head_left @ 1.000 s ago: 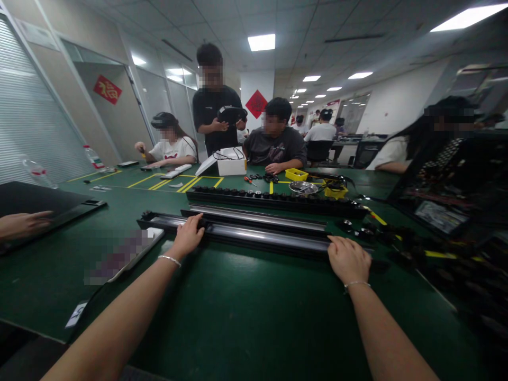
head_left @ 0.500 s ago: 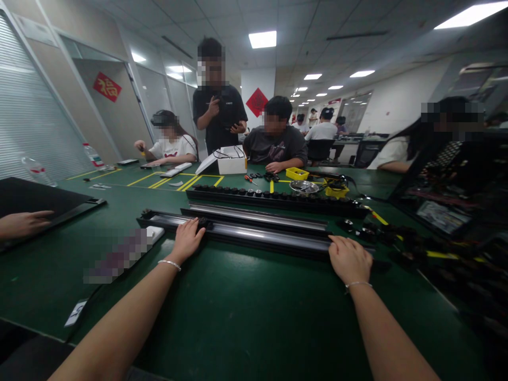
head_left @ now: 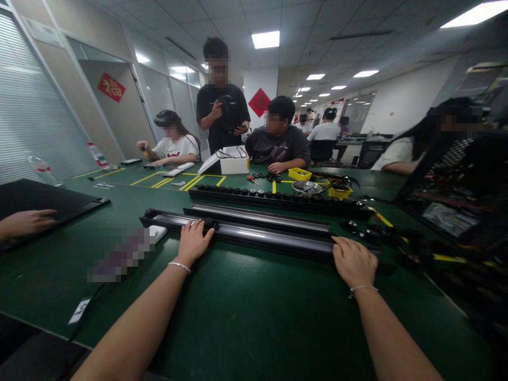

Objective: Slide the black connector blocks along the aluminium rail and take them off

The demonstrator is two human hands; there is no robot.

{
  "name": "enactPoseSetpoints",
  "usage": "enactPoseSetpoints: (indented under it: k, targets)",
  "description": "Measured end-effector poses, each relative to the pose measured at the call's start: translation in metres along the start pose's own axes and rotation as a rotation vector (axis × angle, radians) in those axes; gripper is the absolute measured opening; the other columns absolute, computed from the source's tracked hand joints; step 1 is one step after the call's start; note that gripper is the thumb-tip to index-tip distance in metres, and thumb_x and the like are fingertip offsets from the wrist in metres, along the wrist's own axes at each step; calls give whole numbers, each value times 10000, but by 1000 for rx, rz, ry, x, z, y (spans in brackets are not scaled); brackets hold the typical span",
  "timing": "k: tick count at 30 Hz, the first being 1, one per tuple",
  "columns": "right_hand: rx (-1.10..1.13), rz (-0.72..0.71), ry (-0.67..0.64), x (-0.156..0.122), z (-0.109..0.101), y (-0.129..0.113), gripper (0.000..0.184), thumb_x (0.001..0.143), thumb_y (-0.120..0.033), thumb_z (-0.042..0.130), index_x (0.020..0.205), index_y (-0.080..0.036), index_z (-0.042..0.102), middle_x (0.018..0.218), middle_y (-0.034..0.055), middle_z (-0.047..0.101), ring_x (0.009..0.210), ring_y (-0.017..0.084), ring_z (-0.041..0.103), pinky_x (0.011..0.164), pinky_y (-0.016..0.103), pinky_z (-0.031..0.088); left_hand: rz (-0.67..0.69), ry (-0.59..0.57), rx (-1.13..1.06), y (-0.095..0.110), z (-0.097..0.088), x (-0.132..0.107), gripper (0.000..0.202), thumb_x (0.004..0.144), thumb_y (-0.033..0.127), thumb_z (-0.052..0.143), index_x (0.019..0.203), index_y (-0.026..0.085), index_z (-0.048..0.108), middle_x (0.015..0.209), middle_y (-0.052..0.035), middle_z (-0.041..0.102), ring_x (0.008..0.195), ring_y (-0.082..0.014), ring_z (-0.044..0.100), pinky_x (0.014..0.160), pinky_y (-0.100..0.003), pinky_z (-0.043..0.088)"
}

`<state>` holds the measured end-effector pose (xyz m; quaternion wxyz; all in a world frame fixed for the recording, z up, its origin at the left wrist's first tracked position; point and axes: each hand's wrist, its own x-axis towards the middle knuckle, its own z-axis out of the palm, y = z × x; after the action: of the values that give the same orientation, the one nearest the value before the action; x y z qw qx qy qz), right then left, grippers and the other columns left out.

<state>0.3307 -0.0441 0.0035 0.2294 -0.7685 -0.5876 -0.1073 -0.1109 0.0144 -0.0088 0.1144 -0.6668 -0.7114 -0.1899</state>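
Note:
A long black rail with a shiny metal strip (head_left: 262, 236) lies across the green table (head_left: 246, 317) in front of me. My left hand (head_left: 193, 242) rests on its left part, fingers laid over the rail beside a small black part (head_left: 209, 225) seated in it. My right hand (head_left: 353, 261) presses on the rail's right end, fingers curled over its edge. A second similar rail (head_left: 262, 216) lies just behind, and a third rail (head_left: 278, 200) carrying several black round parts lies behind that.
Loose black parts (head_left: 369, 233) lie to the right. A yellow bin (head_left: 298, 173), a metal dish (head_left: 306, 187) and a white box (head_left: 233, 160) stand at the back. Another person's hand (head_left: 26, 222) rests on a black panel (head_left: 39, 198) at left. Several people sit or stand across the table.
My left hand slid slightly right along the rail and sits flatter on it. The standing person across the table lifted a black object towards the chest. The view shifted a little.

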Motion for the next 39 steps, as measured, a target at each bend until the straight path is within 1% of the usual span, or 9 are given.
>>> enactPoseSetpoints:
  k: [4, 9, 13, 21, 23, 27, 30, 33, 39]
  targets:
    - [4, -23, 11, 0, 0, 2, 402, 867, -349, 296, 1121, -276, 600, 1205, 18, 586, 1111, 218, 465, 921, 424, 308, -32, 5, -28, 6, 2, 0, 579, 870, 496, 311, 1238, 91, 500, 1301, -147, 503, 1301, -292, 310, 1073, -436, 226]
    - [-8, 1, 12, 0, 0, 0, 400, 852, -340, 306, 1099, -252, 608, 1174, 35, 600, 1105, 231, 473, 932, 434, 295, -48, -57, -59, 3, 1, 1, 571, 869, 501, 310, 1250, 112, 483, 1305, -161, 495, 1300, -336, 293, 1025, -541, 257]
    - [-8, 3, 7, 1, -1, -3, 408, 852, -334, 296, 1096, -244, 610, 1178, 51, 596, 1112, 236, 474, 943, 448, 287, 2, -93, -67, 1, 0, 2, 530, 879, 481, 301, 1240, 141, 488, 1324, -144, 482, 1308, -326, 283, 1033, -570, 225]
    - [28, -13, 27, 3, 2, 0, 415, 863, -379, 292, 1087, -234, 609, 1189, 67, 588, 1136, 252, 465, 968, 491, 268, 8, -111, -106, 10, -3, 0, 488, 884, 447, 320, 1269, 184, 464, 1318, -125, 490, 1309, -322, 289, 1023, -610, 220]
    - [52, -65, 46, 2, 3, -1, 412, 859, -404, 308, 1083, -231, 608, 1187, 67, 588, 1136, 251, 467, 971, 494, 272, 8, -110, -95, 11, -4, 0, 490, 885, 444, 318, 1259, 170, 475, 1318, -131, 490, 1307, -321, 295, 1022, -608, 227]
    - [103, -298, 60, -2, 6, -6, 395, 837, -464, 383, 1085, -252, 606, 1208, 55, 576, 1161, 253, 454, 991, 501, 264, 11, -89, -66, 13, -4, -1, 492, 888, 437, 312, 1252, 154, 484, 1313, -138, 495, 1301, -313, 313, 1022, -593, 244]
    - [103, -408, 38, -4, 9, -9, 331, 813, -493, 447, 966, -277, 646, 1196, 38, 585, 1178, 263, 443, 992, 509, 260, 11, -73, -50, 13, -3, -1, 484, 888, 437, 315, 1245, 164, 496, 1298, -124, 513, 1293, -304, 330, 1022, -582, 259]
    - [101, -423, 28, -4, 12, -9, 299, 811, -494, 467, 825, -271, 665, 1152, 33, 608, 1165, 264, 455, 972, 493, 287, 13, -62, -43, 14, -2, -1, 474, 887, 436, 324, 1234, 173, 512, 1284, -113, 530, 1290, -297, 338, 1024, -575, 264]
    - [124, -370, 22, -1, 15, -6, 301, 814, -476, 477, 816, -234, 656, 1051, 49, 639, 1080, 244, 516, 879, 415, 371, 8, -72, -86, 19, 0, 2, 486, 890, 434, 327, 1244, 149, 499, 1291, -118, 524, 1301, -299, 318, 1033, -582, 243]
